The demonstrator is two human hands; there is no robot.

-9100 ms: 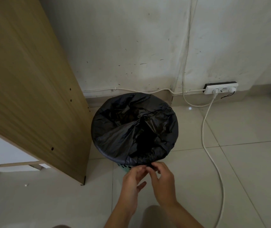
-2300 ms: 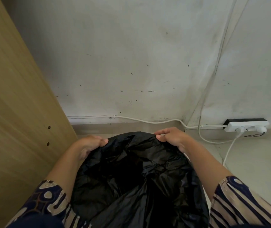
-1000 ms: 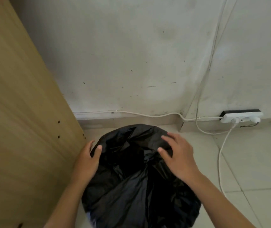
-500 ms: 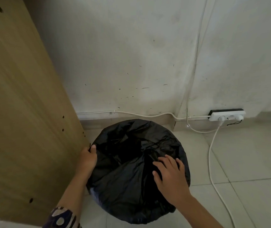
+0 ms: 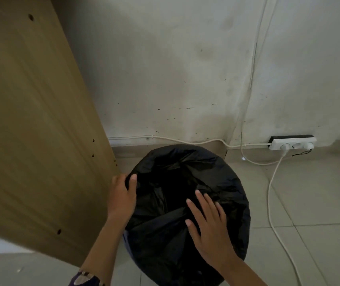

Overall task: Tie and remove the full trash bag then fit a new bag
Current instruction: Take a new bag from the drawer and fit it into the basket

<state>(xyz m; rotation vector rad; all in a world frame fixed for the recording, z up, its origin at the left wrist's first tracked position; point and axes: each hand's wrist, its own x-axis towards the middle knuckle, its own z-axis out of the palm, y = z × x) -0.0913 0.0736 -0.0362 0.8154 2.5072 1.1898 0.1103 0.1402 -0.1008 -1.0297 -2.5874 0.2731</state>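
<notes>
Black plastic everywhere: the trash bag [image 5: 187, 205] is draped over the mouth of the bin, which is almost fully hidden under it, sitting on the tiled floor [image 5: 309, 203] near the wall [image 5: 185, 79] and right beside a leaning wooden panel [image 5: 31, 120]. Left hand [image 5: 121, 198] is at the bag's left edge, thumb hooked over the rim fold and fingers curled round the outside, so it's gripping the plastic there, probably to pin the liner on that side. Right hand [image 5: 208, 228] lies flat on the bag's near-right part, fingers spread and relaxed, grasping nothing, looks like it's pressing the film down and smoothing air out. My guess is this is the fitting stage, not tying. White cable [image 5: 272, 195] from the power strip [image 5: 293, 143] runs along the floor to the right, well apart from the bag
</notes>
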